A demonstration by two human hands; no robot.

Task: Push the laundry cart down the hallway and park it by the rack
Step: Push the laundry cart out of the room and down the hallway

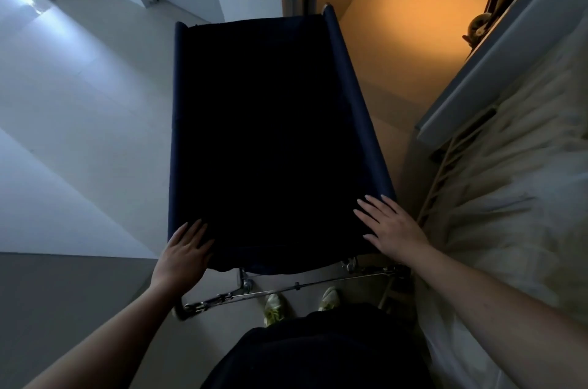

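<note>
The laundry cart (350,92) is a dark navy fabric bin on a metal wheeled frame, seen from above in the middle of the view. Its inside is black and I cannot see any contents. My left hand (183,253) lies flat on the near left corner of the cart's rim, fingers spread. My right hand (389,226) lies flat on the near right corner, fingers spread too. Neither hand is wrapped around the rim. The frame's metal crossbar (286,288) shows just below the bin, in front of my feet.
A white wall (79,134) runs close along the left. On the right, a rack (471,102) with a grey shelf and pale folded linen (525,197) stands close to the cart. A warm-lit doorway (413,6) lies ahead. My shoes (275,304) stand on the floor.
</note>
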